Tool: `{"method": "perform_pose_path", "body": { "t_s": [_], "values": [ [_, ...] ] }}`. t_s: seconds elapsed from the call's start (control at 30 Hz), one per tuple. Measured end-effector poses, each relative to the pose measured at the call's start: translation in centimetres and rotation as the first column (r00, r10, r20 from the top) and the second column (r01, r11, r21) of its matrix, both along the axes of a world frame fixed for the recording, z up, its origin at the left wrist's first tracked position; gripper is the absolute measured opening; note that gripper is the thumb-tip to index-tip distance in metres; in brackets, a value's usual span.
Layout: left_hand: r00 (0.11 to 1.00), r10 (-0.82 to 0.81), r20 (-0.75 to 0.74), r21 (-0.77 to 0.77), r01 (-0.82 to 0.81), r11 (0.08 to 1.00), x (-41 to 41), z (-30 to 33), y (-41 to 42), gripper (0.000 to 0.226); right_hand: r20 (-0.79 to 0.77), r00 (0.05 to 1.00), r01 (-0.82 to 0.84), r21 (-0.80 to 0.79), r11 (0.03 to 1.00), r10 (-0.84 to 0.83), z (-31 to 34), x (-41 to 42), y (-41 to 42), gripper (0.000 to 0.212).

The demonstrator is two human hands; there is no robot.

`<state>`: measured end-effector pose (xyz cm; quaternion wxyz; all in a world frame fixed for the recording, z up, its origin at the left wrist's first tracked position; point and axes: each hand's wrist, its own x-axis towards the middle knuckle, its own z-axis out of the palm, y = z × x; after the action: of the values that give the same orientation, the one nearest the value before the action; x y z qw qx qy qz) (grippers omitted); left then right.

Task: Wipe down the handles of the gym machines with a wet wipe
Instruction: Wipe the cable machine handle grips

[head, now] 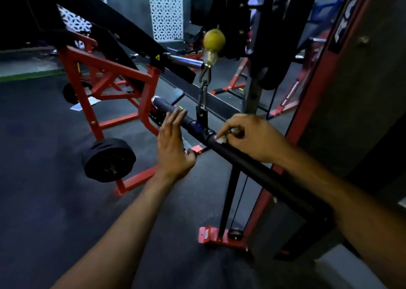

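A long black bar handle [248, 160] hangs from a chain and carabiner [203, 91] below a yellow ball stopper [214, 39]. My right hand [252, 137] presses a small white wet wipe [222, 139] onto the bar just right of the centre bracket. My left hand [173, 143] hovers flat with fingers apart, fingertips touching the left grip of the bar near its chrome end cap [156, 101].
A red-framed machine [105, 84] with a black weight plate [109, 160] stands to the left. The red upright of the cable station [307, 104] rises at right, its red foot [211, 236] below the bar. Dark rubber floor spreads at lower left.
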<state>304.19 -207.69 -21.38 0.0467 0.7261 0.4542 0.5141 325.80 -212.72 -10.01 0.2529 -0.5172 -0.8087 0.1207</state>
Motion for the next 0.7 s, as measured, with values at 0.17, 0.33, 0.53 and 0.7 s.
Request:
{"method": "perform_pose_path", "body": {
  "t_s": [0.17, 0.33, 0.53, 0.7],
  "values": [
    [0.92, -0.025, -0.391, 0.054, 0.051, 0.997, -2.4, 2.7, 6.6, 0.089, 0.144, 0.989, -0.037, -0.044, 0.998, 0.042, 1.4, -1.3, 1.0, 0.029],
    [0.705, -0.183, -0.685, -0.114, 0.144, 0.983, -3.4, 5.6, 10.6, 0.047, 0.447, 0.893, -0.055, 0.0, 0.999, 0.049, 3.5, -2.9, 0.9, 0.019],
    [0.681, -0.214, -0.7, -0.107, 0.196, 0.975, -4.9, 6.1, 10.6, 0.031, 0.523, 0.813, 0.219, 0.131, 0.967, -0.255, 3.6, -6.1, 0.3, 0.015],
    [0.604, -0.38, -0.701, -0.327, 0.202, 0.923, -6.3, 6.2, 10.8, 0.026, 0.399, 0.652, 0.473, 0.451, 0.757, -0.645, 0.8, -11.3, -0.4, 0.022]
  ]
}}
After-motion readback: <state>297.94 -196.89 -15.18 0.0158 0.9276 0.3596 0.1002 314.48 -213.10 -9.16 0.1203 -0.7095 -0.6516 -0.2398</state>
